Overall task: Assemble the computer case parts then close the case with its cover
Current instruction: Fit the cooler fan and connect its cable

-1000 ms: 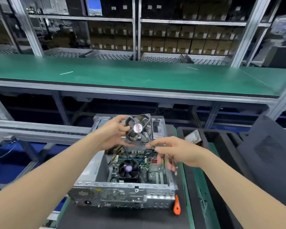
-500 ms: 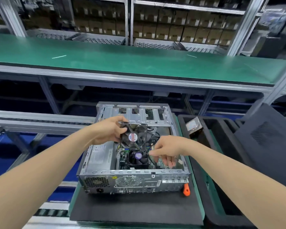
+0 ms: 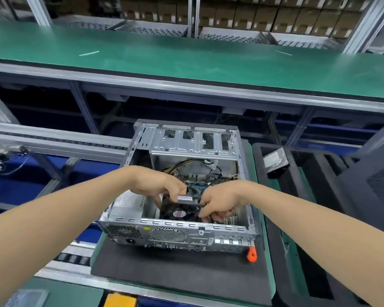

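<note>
Pinching the top edge of the black square plastic fan point(image 3: 179, 212), the left hand point(image 3: 162, 187) shares the hold with the right hand point(image 3: 222, 201), whose curled fingers grip its right side. Head view: the fan stands between both hands inside the open silver metal computer case point(image 3: 193, 144), its face toward the round rear grille point(image 3: 167, 234) just below the grip. Count: one fan, one case, one dark grey cover panel point(image 3: 375, 185) far right of the grip.

L hand point(image 3: 161, 187), R hand point(image 3: 222, 199) close together, fingers curled.
</note>
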Demonstrator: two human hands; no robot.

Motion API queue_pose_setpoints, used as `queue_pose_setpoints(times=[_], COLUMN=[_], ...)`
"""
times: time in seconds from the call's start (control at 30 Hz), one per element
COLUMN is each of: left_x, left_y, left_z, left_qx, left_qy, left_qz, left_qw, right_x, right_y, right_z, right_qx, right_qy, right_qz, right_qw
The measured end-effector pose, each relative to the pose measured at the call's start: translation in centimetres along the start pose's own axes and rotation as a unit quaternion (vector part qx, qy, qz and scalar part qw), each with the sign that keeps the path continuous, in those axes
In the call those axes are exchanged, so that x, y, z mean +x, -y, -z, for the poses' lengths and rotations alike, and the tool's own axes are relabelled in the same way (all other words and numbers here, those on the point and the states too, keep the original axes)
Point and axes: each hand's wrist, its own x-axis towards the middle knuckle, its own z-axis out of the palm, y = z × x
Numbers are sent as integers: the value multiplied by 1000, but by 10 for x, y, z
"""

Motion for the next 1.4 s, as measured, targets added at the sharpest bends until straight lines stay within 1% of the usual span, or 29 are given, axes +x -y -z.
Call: queue_pose_setpoints(times=[0.07, 0.17, 0.3, 0.4, 0.47, 0.53, 0.57, 0.63, 0.7, 0.73, 0.8, 0.93, 1.07, 1.13, 1.2, 1.27, 1.4], left_x=[1, 1, 2, 1, -2, -2, -2, -2, -2, -1, 4, 18, 30, 32, 33, 35, 41], left_y=[-1, -4, -7, -7, -7, -8, -9, -11, -13, -13, -13, -8, 3, 7, 13, 19, 31], left_z=[0, -5, -12, -14, -13, -11, -11, -7, 0, 5, 16, 31, 40, 45, 51, 55, 59], left_qx=[71, 144, 183, 180, 168, 126, 99, 59, 77, 100, 123, 115, 100, 93, 63, 13, -97], left_qy=[-19, 1, 17, -3, -27, -55, -72, -99, -109, -112, -122, -137, -139, -148, -164, -183, -207], left_qz=[10, -11, 10, 22, 29, 26, 16, -10, -35, -42, -60, -123, -176, -204, -225, -238, -272], left_qw=[997, 990, 983, 983, 985, 990, 992, 993, 991, 988, 983, 976, 969, 963, 958, 954, 935], right_x=[1, 2, 2, -1, -5, -8, -9, -9, -8, -7, -3, 0, -2, -1, 3, 4, 2], right_y=[-1, -3, -7, -11, -9, -7, -6, -7, -9, -11, -12, -15, -19, -20, -20, -20, -20], right_z=[0, 3, 9, 12, 14, 16, 17, 19, 19, 19, 18, 24, 34, 34, 31, 28, 25], right_qx=[7, 14, 22, 27, -2, -68, -95, -109, -119, -113, -57, -3, -12, -25, -31, -72, -139], right_qy=[28, 56, 46, 38, 23, -12, -25, -30, -36, -38, -31, -26, 18, -13, -60, -95, -104], right_qz=[15, 19, 40, 65, 83, 115, 130, 144, 134, 125, 113, 119, 141, 158, 154, 146, 124], right_qw=[999, 998, 998, 997, 996, 991, 987, 983, 983, 985, 991, 993, 990, 987, 986, 982, 977])
